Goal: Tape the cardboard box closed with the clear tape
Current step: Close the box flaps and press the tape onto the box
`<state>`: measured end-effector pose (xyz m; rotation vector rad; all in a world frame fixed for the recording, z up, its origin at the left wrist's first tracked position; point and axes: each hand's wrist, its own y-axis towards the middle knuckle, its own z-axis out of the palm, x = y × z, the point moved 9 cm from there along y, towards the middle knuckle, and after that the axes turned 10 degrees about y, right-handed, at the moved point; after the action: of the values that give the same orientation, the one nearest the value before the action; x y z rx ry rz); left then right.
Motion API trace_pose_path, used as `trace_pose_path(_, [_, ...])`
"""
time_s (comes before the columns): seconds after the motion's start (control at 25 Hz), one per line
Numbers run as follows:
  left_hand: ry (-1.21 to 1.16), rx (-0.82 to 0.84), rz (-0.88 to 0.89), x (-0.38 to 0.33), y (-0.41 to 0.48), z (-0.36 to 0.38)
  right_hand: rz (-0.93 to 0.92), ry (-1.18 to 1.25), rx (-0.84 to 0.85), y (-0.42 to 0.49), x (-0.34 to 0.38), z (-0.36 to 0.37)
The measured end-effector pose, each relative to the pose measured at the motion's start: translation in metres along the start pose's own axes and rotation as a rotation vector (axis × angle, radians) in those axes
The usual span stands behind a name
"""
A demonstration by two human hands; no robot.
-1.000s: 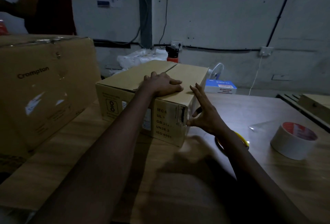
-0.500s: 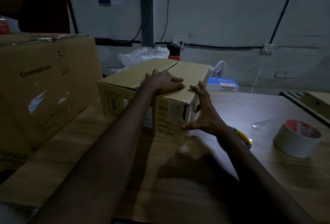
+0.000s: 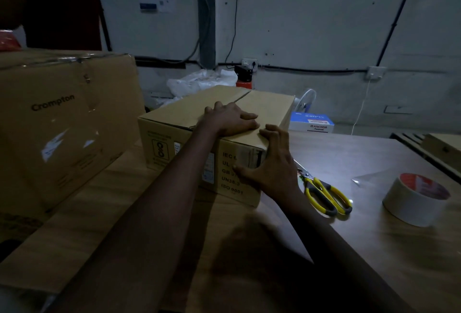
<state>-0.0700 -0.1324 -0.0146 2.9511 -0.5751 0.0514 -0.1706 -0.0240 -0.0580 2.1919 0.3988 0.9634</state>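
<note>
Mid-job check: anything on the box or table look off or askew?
The top seam of the cardboard box shows a dark gap at its far end, beyond the left hand; the flaps look uneven. The loose clear end of the tape roll trails on the table.

Left hand (image 3: 229, 119) flat, right hand (image 3: 272, 160) splayed

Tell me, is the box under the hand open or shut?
Shut. On the cardboard box, top flaps lie flat and meet at a seam; the left hand rests on them.
</note>
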Motion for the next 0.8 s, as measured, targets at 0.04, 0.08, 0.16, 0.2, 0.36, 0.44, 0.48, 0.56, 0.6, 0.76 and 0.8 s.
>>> trace_pose_path(0.04, [0.002,0.0,0.0,0.0,-0.001,0.0,0.02,0.005,-0.02,0.002,0.001,-0.001])
trace_pose_path(0.08, [0.003,-0.001,0.001,0.0,-0.001,-0.001,0.038,0.017,-0.037,0.004,0.002,-0.004])
trace_pose_path(0.16, [0.007,-0.002,0.002,-0.001,-0.002,-0.001,0.056,0.052,-0.066,0.008,0.002,-0.01])
trace_pose_path(0.2, [0.013,-0.001,0.003,0.0,-0.002,-0.001,0.055,0.07,-0.072,0.01,0.001,-0.012])
trace_pose_path(0.36, [0.013,-0.001,0.009,-0.001,-0.002,-0.002,0.032,0.174,-0.067,0.016,-0.002,-0.016])
trace_pose_path(0.44, [0.007,-0.002,0.01,-0.001,-0.002,-0.003,0.026,0.283,-0.024,0.02,-0.005,-0.019])
trace_pose_path(0.48, [0.01,-0.003,0.009,-0.002,-0.002,-0.002,0.046,0.362,0.013,0.021,-0.008,-0.019])
trace_pose_path(0.56, [0.015,-0.007,0.005,-0.002,-0.003,-0.002,0.117,0.527,0.104,0.021,-0.015,-0.018])
trace_pose_path(0.6, [0.014,-0.008,0.003,-0.002,-0.003,-0.003,0.146,0.589,0.148,0.021,-0.019,-0.017])
trace_pose_path(0.76, [0.01,-0.007,0.003,-0.002,-0.004,-0.004,0.171,0.736,0.23,0.022,-0.03,-0.02])
trace_pose_path(0.8, [0.009,-0.005,0.003,-0.003,-0.004,-0.004,0.146,0.712,0.231,0.023,-0.031,-0.022])
